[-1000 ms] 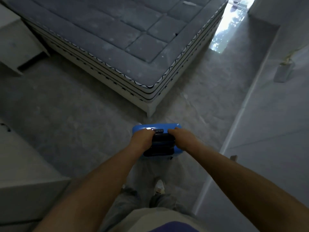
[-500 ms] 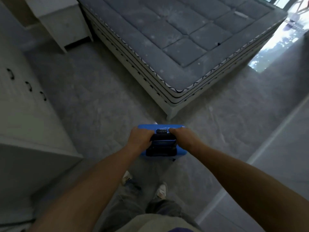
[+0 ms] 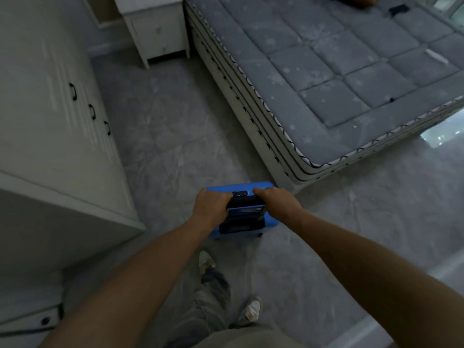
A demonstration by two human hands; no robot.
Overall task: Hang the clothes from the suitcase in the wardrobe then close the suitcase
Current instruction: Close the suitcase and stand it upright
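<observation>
Both the left hand (image 3: 212, 205) and the right hand (image 3: 276, 203) have fingers curled tight round the black handle (image 3: 244, 202) atop the upright blue suitcase (image 3: 270, 219), near the bed corner (image 3: 305, 167).

Grey mattress (image 3: 326, 71) beside white nightstand (image 3: 158, 28) on floor (image 3: 175, 146).

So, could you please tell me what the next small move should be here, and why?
Probably lay the suitcase flat on the floor beside the wardrobe. It stands upright and closed, left hand and right hand gripping its handle, so it cannot be unpacked yet.
</observation>
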